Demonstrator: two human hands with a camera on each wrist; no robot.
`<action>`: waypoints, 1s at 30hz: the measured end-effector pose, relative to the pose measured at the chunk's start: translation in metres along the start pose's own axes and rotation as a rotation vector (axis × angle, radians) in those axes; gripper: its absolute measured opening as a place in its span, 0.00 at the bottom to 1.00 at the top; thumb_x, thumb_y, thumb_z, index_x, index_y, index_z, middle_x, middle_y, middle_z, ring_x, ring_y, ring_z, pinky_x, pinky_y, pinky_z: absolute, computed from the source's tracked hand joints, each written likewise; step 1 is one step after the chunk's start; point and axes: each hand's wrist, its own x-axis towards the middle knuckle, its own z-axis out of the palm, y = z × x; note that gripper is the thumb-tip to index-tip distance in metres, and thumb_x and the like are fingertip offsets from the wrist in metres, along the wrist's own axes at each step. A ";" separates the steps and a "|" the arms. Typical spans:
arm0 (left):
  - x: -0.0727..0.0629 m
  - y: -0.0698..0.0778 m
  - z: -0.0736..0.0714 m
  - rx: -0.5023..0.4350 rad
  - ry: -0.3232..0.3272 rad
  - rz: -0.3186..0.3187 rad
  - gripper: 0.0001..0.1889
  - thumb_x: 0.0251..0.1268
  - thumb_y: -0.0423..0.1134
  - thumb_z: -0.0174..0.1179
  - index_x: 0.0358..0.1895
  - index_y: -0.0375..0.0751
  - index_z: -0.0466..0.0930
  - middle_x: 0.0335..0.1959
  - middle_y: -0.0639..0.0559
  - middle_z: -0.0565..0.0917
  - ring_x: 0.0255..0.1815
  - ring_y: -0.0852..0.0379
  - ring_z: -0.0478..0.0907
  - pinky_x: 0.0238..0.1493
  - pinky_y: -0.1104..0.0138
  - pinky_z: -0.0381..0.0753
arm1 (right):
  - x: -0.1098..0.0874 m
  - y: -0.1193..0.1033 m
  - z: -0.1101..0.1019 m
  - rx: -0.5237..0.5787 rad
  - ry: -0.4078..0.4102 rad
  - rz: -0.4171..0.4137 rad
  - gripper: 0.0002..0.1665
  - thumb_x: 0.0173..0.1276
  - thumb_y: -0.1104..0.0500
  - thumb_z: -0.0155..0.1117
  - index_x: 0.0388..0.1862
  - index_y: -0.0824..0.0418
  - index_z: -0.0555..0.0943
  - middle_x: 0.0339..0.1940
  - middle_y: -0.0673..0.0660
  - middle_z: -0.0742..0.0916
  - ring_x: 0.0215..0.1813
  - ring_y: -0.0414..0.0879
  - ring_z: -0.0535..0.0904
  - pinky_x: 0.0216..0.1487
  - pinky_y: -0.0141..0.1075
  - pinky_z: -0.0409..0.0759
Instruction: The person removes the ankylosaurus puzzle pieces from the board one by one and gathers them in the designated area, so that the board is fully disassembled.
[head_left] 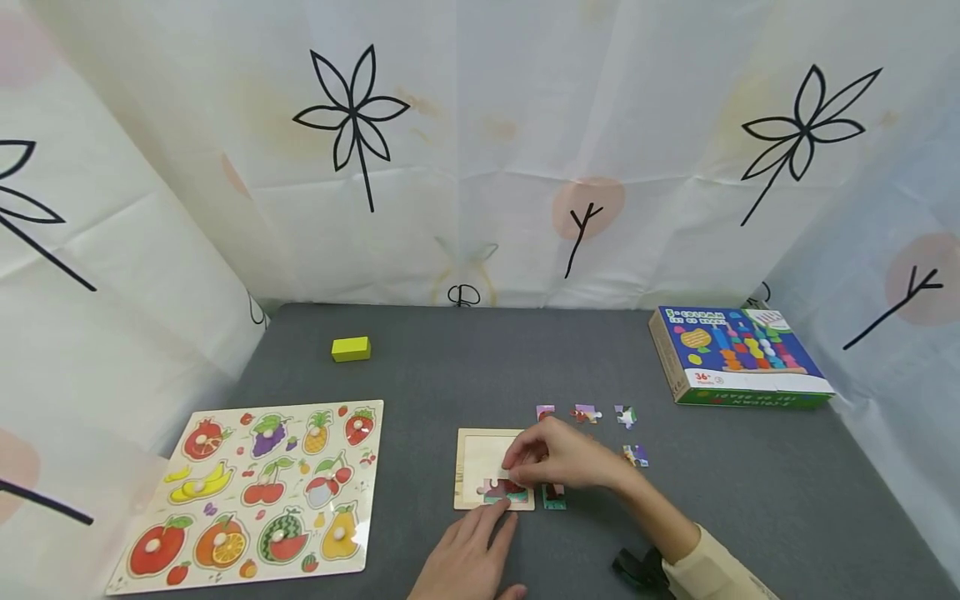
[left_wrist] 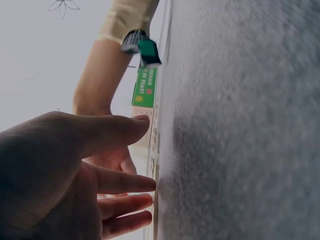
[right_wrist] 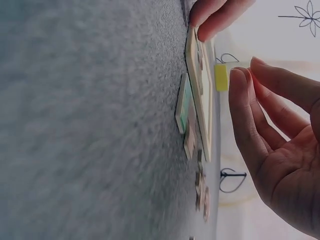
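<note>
A shallow wooden puzzle tray (head_left: 480, 450) lies on the table with joined jigsaw pieces (head_left: 491, 489) along its lower part. My left hand (head_left: 468, 554) rests at the tray's near edge, its fingers fairly straight and touching the rim. Over the tray's right side hovers my right hand (head_left: 558, 454), thumb and forefinger tips close together above the pieces. In the right wrist view, the right hand (right_wrist: 280, 135) is raised off the tray with loosely bent fingers, and no piece shows between them. A red and green piece (head_left: 554, 497) lies just right of the tray.
Several loose jigsaw pieces (head_left: 587, 413) lie beyond the right hand. A fruit peg board (head_left: 247, 500) covers the left side. A yellow block (head_left: 351, 349) sits at the back left, and a blue and green toy box (head_left: 738, 358) at the back right.
</note>
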 end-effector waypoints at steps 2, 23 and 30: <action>0.000 0.001 0.002 0.038 0.016 0.028 0.42 0.76 0.76 0.51 0.78 0.50 0.75 0.82 0.55 0.71 0.78 0.54 0.71 0.73 0.55 0.80 | 0.007 0.000 0.001 0.013 -0.029 -0.001 0.07 0.75 0.62 0.72 0.46 0.66 0.91 0.34 0.61 0.94 0.33 0.35 0.87 0.39 0.28 0.86; -0.005 -0.002 0.024 0.151 0.256 0.157 0.55 0.72 0.85 0.32 0.77 0.40 0.75 0.82 0.46 0.72 0.78 0.51 0.74 0.69 0.56 0.86 | 0.041 -0.003 0.007 -0.020 -0.194 0.064 0.05 0.73 0.67 0.72 0.41 0.68 0.93 0.29 0.63 0.93 0.26 0.34 0.82 0.31 0.24 0.80; -0.005 -0.005 0.033 0.128 0.277 0.162 0.58 0.70 0.87 0.31 0.77 0.40 0.74 0.83 0.46 0.72 0.79 0.50 0.74 0.68 0.54 0.87 | 0.040 -0.003 0.009 -0.033 -0.193 0.063 0.04 0.71 0.66 0.74 0.41 0.67 0.91 0.30 0.62 0.93 0.27 0.33 0.81 0.31 0.24 0.80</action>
